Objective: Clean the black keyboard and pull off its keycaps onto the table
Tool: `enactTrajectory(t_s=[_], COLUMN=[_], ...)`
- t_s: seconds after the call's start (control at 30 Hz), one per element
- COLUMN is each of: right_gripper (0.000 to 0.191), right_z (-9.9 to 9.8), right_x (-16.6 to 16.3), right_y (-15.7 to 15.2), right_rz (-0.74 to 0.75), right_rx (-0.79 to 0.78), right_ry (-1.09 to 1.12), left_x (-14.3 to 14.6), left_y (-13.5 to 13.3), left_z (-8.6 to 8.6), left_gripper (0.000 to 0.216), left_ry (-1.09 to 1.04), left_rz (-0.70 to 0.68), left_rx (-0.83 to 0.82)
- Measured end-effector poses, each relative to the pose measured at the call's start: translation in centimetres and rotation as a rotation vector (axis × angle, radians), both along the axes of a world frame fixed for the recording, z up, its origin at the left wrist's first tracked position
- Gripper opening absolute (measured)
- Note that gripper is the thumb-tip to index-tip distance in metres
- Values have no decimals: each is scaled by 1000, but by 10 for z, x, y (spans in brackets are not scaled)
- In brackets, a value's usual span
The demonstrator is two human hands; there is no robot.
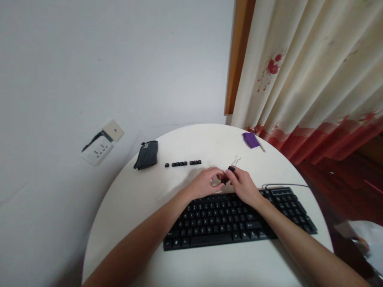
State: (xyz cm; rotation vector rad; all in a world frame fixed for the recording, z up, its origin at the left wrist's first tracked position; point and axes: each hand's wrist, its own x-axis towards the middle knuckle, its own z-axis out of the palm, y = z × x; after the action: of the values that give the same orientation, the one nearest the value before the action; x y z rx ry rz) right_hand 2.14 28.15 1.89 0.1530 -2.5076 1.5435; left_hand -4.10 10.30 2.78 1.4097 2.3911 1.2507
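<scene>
Above the top edge of a black keyboard (215, 218), my two hands meet. My left hand (205, 184) pinches a small black keycap (223, 181) between thumb and fingers. Closed around the dark handle of a keycap puller (231, 168) is my right hand (243, 186); the two bent wire prongs point up and away from me. My right fingertips are close to the keycap, but whether they touch it I cannot tell. To the left of my hands, several black keycaps (179, 164) lie in a broken row on the white table.
A dark zip pouch (146, 154) rests at the table's left edge. A purple cloth on a stick (251, 140) lies at the back right. The keyboard cable (281, 185) runs off to the right. Behind the round table (209, 137) are a wall and a curtain (278, 87).
</scene>
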Motion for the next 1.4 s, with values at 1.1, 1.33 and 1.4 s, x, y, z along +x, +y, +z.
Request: enactTrajectory(t_s=[1.1,1.33,1.4], right_gripper=[44,45,44], right_z=[-8,-5,-5], right_x=[-4,-4,-3], right_y=[1,-1,-2], right_rz=[-66,-36,-23], right_rx=[-139,-142,-133], right_ry=[-65,-92,-88], left_x=[5,-30,-42], left_y=[-5,-18,-21], left_z=[13,30,26], left_gripper=[14,10,9], left_ry=[390,449,460], left_rz=[-25,299,359], left_rx=[-91,-171,-215])
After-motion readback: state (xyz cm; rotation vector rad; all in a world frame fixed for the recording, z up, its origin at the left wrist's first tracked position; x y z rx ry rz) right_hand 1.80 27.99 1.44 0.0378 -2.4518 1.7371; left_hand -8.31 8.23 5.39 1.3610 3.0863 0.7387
